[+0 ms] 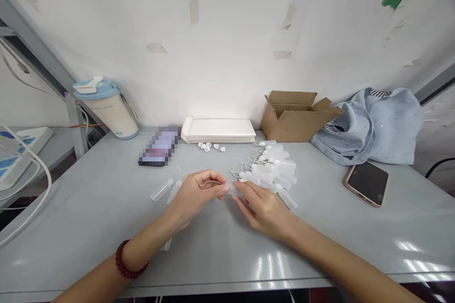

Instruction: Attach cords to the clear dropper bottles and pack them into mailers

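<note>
Between my two hands, over the middle of the table, is a small translucent plastic bottle (234, 191). My left hand (199, 194) pinches its end at thumb and forefinger, where a thin whitish tube also shows. The fingers of my right hand (261, 206) are closed around the bottle's body, covering much of it. Just beyond my right hand lies a pile of similar bottles (275, 165) with thin curved tubes. Left of my left hand rests another such bottle (161, 190), and a second one is partly covered by that hand.
Small white caps (208, 146) lie before a stack of white envelopes (220, 130). An opened cardboard box (298, 123) and a blue cloth bag (387, 128) stand at the back right, a phone (368, 183) nearer. A blurred phone (159, 147) and a tumbler (110, 111) are left.
</note>
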`<action>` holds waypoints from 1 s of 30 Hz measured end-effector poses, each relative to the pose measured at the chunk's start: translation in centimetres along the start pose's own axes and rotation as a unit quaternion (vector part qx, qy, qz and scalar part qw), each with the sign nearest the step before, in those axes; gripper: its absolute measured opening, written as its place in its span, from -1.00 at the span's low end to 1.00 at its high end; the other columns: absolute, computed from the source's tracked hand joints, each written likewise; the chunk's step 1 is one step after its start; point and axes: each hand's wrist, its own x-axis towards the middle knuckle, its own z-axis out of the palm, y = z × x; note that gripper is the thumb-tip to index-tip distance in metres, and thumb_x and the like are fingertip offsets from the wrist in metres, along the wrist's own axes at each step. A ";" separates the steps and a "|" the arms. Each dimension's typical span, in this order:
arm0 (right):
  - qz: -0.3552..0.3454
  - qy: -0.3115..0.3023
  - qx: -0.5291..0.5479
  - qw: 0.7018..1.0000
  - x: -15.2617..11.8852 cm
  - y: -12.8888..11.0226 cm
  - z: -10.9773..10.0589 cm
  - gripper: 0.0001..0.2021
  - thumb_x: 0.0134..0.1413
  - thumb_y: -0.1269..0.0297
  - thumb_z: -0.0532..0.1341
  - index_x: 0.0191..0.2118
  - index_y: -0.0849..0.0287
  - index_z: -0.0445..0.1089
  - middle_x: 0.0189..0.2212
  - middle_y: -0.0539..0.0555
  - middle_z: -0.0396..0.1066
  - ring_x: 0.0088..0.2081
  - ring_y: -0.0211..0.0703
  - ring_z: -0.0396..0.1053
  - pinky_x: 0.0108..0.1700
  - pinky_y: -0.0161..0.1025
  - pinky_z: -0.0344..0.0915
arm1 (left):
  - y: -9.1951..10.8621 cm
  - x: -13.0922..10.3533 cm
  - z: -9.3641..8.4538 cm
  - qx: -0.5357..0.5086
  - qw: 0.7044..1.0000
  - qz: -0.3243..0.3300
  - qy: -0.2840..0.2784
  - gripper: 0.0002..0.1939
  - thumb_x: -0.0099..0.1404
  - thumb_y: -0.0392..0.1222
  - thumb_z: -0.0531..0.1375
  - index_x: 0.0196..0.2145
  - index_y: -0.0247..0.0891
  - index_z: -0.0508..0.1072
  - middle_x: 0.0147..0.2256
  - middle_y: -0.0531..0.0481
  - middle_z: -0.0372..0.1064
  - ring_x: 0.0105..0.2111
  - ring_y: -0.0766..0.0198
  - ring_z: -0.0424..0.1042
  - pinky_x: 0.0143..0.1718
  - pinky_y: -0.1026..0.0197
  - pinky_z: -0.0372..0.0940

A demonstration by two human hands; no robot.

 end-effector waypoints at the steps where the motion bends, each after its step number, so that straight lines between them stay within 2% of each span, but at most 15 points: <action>1: -0.001 0.003 0.001 1.000 0.0 0.0 0.1 -0.78 0.24 0.40 -0.01 -0.04 0.29 0.21 -0.43 0.10 0.39 -0.53 -0.25 0.31 -0.54 -0.32 0.25 | 0.0 0.0 0.0 -0.001 1.000 -0.003 -0.002 -0.83 0.10 -0.12 0.30 -0.38 -0.25 0.44 -0.46 0.09 0.37 -0.44 0.35 0.35 -0.25 0.24 0.26; 6: -0.006 0.008 0.025 1.000 -0.1 -0.2 0.3 -0.72 0.24 0.41 -0.01 0.05 0.28 0.14 -0.40 0.11 0.41 -0.48 -0.22 0.36 -0.51 -0.31 0.31 | 0.0 0.2 0.0 -0.008 1.000 -0.007 -0.020 -0.80 0.06 -0.11 0.32 -0.38 -0.24 0.44 -0.46 0.09 0.39 -0.47 0.33 0.35 -0.26 0.21 0.28; 13: -0.014 -0.006 0.069 0.997 -0.1 -0.5 0.4 -0.66 0.26 0.43 -0.02 0.13 0.25 0.11 -0.36 0.13 0.43 -0.41 -0.20 0.40 -0.46 -0.31 0.36 | 0.0 0.0 0.1 -0.001 0.999 0.004 -0.051 -0.85 0.09 -0.17 0.31 -0.39 -0.23 0.44 -0.57 0.15 0.33 -0.50 0.38 0.31 -0.33 0.29 0.24; 16: 0.036 0.005 0.166 0.986 0.1 -0.6 0.2 -0.65 0.24 0.42 0.01 0.13 0.18 0.11 -0.27 0.13 0.44 -0.38 -0.24 0.41 -0.40 -0.29 0.38 | -0.1 0.0 0.1 -0.027 0.998 0.001 -0.060 -0.83 0.09 -0.18 0.32 -0.35 -0.23 0.44 -0.51 0.14 0.34 -0.46 0.38 0.32 -0.29 0.29 0.25; 21: 0.179 -0.009 0.333 0.926 0.6 -0.9 -0.5 -0.71 0.23 0.33 0.05 0.06 0.16 0.20 -0.42 0.00 0.41 -0.50 -0.31 0.39 -0.42 -0.31 0.39 | 0.2 0.2 -0.1 -0.056 0.996 0.008 -0.071 -0.76 0.05 -0.24 0.34 -0.31 -0.23 0.41 -0.35 0.07 0.37 -0.31 0.33 0.38 -0.24 0.28 0.27; 25: 0.228 -0.011 0.378 0.897 0.9 -0.8 -0.9 -0.72 0.25 0.26 0.04 0.04 0.16 0.23 -0.29 0.08 0.43 -0.45 -0.29 0.42 -0.41 -0.29 0.37 | 0.6 0.3 -0.9 0.030 0.998 0.002 -0.053 -0.69 0.04 -0.18 0.33 -0.24 -0.23 0.41 -0.30 0.01 0.40 -0.32 0.28 0.40 -0.29 0.24 0.30; 28: 0.247 -0.010 0.382 0.891 1.1 -0.7 -1.1 -0.72 0.25 0.23 0.03 0.04 0.15 0.23 -0.23 0.10 0.43 -0.44 -0.30 0.41 -0.40 -0.29 0.33 | 0.7 0.8 -1.9 0.152 0.988 0.025 0.018 -0.76 0.14 -0.08 0.24 -0.26 -0.26 0.41 -0.40 0.01 0.41 -0.37 0.23 0.42 -0.31 0.20 0.31; 30: 0.263 -0.018 0.388 0.883 1.1 -0.7 -1.2 -0.72 0.25 0.22 0.02 0.03 0.16 0.22 -0.26 0.09 0.43 -0.45 -0.30 0.39 -0.39 -0.28 0.31 | 0.8 1.7 -2.5 0.239 0.968 0.044 0.057 -0.77 0.20 -0.07 0.15 -0.26 -0.28 0.41 -0.43 0.00 0.41 -0.39 0.21 0.43 -0.32 0.18 0.32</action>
